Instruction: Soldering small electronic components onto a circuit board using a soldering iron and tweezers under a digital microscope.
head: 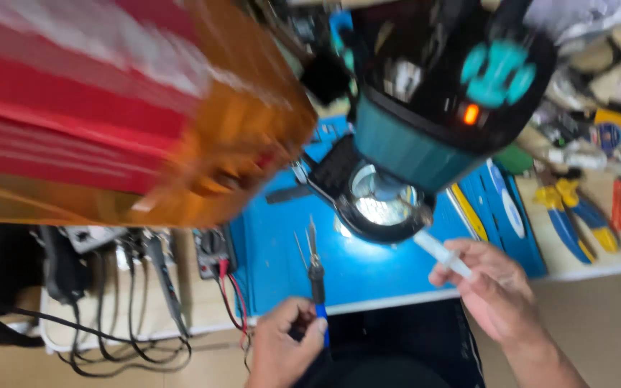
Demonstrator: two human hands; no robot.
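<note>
My left hand [285,345] grips a thin soldering iron [315,269] by its blue and black handle, tip pointing away over the blue work mat [282,251]. My right hand [494,287] holds a clear syringe [441,253] whose tip points toward the lit ring light [382,205] under the black and teal microscope head [447,86]. Whatever lies under the lens is washed out by glare. Metal tweezers [300,248] rest on the mat beside the iron.
A blurred orange and red box [123,108] fills the upper left, close to the camera. Yellow and blue pliers [573,215] and small tools lie on the bench at right. Black cables [131,316] and a meter with red leads [217,255] sit at left.
</note>
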